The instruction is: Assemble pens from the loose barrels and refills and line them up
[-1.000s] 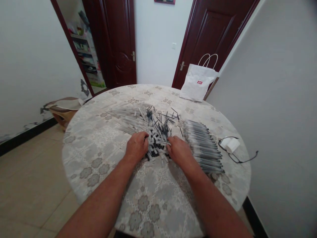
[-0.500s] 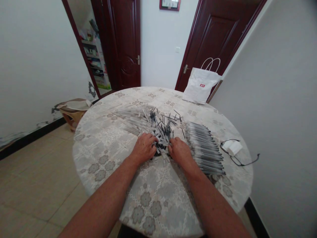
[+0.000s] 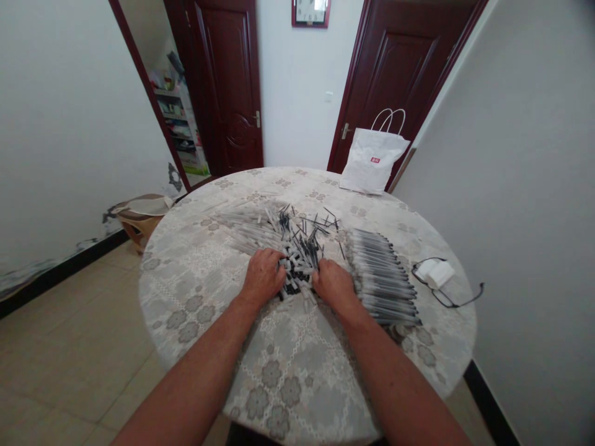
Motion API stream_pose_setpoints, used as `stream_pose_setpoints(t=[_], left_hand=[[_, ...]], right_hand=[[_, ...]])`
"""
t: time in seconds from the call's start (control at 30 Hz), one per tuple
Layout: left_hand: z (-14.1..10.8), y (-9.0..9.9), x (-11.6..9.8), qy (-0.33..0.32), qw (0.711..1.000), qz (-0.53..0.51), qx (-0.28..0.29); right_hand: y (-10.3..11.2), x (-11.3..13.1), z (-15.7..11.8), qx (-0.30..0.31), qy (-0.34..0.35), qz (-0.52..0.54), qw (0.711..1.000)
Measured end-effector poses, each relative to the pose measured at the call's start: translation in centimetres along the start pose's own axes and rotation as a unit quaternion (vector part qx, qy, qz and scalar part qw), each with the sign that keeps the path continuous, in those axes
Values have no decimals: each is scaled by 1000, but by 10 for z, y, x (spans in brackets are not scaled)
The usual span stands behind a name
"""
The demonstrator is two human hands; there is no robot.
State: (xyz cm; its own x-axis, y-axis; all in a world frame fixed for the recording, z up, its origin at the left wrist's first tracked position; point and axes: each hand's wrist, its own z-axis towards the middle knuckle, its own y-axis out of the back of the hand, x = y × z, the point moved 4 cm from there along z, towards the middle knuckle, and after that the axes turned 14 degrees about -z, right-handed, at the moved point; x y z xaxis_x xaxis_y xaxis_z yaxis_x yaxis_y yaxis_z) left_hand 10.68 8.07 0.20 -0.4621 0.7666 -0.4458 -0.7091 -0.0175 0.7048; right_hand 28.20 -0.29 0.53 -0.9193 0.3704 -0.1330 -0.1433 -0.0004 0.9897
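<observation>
A loose heap of small white and black pen parts point(image 3: 297, 272) lies between my hands on the round table. My left hand point(image 3: 264, 275) rests at the heap's left side, its fingers curled in; whatever they hold is hidden. On the right side, my right hand point(image 3: 335, 284) has its fingertips pressed together against the parts, and I cannot make out what is in them. Thin black sticks like pen refills point(image 3: 309, 249) are scattered just beyond. Clear tubes like pen barrels point(image 3: 253, 230) fan out to the far left. Black-and-clear pens point(image 3: 383, 272) lie side by side right of my right hand.
Eyeglasses point(image 3: 449, 302) and a folded white wad point(image 3: 436, 274) lie near the right edge. A white paper bag point(image 3: 373, 162) stands at the back right of the patterned tablecloth point(image 3: 195, 279). A wooden stool point(image 3: 142, 220) is left of the table.
My left hand has drawn a little to the left, widening the gap between my hands and showing more of the small parts. My right hand stays at about the same spot.
</observation>
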Motion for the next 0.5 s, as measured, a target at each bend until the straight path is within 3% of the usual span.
stream_pose_setpoints(t=[0.3,0.5], left_hand=[[0,19,31,149,982,79,-88],[-5,15,44,195,971,131,-51]], right_hand=[[-4,-2,2,-11,-19,2,1000],[1,-1,0,-66,7,16,998]])
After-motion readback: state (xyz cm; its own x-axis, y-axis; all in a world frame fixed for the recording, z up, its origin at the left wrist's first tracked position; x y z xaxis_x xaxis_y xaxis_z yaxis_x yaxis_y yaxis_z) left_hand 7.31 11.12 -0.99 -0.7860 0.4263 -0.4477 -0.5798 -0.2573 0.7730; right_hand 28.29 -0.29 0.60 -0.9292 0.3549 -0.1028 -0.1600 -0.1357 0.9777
